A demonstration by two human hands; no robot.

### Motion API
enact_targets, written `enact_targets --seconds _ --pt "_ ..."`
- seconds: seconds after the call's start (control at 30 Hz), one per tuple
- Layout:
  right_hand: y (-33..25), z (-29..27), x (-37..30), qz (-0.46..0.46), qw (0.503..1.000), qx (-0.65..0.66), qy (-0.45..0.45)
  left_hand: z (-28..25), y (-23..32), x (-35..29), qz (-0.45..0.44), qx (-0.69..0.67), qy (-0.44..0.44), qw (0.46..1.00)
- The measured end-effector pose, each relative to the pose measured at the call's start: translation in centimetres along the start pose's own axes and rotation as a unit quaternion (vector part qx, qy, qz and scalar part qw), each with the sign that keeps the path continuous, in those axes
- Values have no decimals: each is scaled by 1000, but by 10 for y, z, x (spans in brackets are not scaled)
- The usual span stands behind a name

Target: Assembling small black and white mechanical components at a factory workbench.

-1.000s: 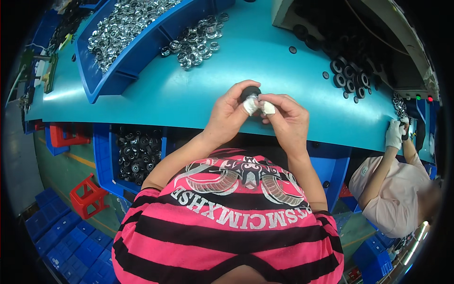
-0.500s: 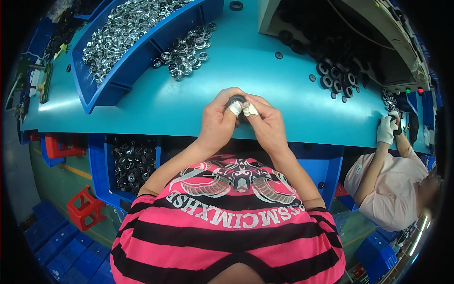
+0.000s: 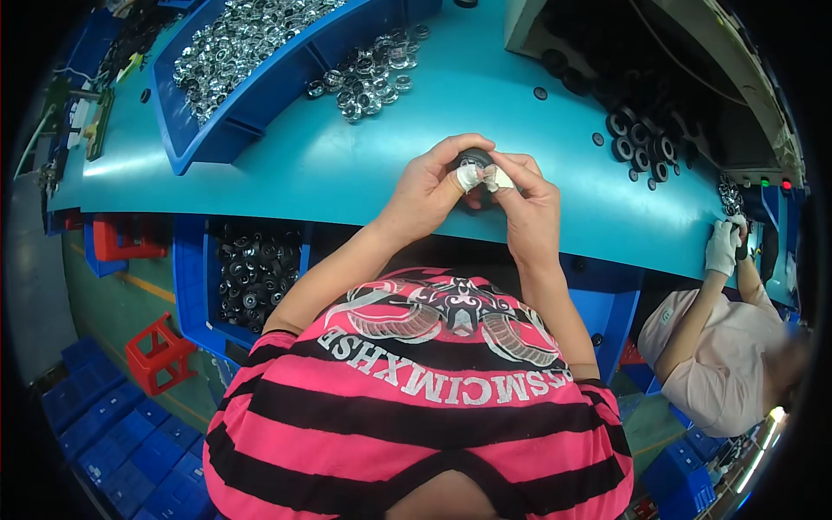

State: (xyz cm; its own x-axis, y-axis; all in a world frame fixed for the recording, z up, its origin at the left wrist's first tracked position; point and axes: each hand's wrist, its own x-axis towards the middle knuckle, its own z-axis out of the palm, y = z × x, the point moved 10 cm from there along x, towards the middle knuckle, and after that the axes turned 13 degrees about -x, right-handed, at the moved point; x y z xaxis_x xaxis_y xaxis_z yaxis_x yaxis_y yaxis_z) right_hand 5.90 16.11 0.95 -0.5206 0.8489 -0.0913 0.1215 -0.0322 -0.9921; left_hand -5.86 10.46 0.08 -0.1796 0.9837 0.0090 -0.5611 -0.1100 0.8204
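A small black toy-sized tyre (image 3: 472, 157) is held just above the turquoise table's front edge, between both hands. My left hand (image 3: 431, 186) is closed around one side of it, its thumb wrapped in white tape. From the other side my right hand (image 3: 533, 199) grips it, with tape on that thumb too. Both thumb tips press at the tyre's near face, where something pale shows. The thumbs and fingers hide much of the tyre, so I cannot tell whether a hub sits inside.
Shiny chrome hubs fill a long blue bin (image 3: 247, 113); a loose pile of hubs (image 3: 368, 82) lies beside it. Black tyres (image 3: 641, 147) lie near a machine (image 3: 754, 87) at right. Below the table a blue crate (image 3: 189, 269) holds dark wheels. A co-worker's gloved hand (image 3: 721, 247) is at far right.
The whole view has shifted, so the table contents appear farther right. Both hands still hold the tyre, which is turned slightly and shows more of its face.
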Motion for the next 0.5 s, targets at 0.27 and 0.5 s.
enact_targets --seconds 0.27,0.5 --pt "14 -1 -6 -17 999 -10 26 -5 1 -1 16 63 99 993" --pt "5 2 -11 -26 996 -73 41 -2 11 0 148 164 123 968"
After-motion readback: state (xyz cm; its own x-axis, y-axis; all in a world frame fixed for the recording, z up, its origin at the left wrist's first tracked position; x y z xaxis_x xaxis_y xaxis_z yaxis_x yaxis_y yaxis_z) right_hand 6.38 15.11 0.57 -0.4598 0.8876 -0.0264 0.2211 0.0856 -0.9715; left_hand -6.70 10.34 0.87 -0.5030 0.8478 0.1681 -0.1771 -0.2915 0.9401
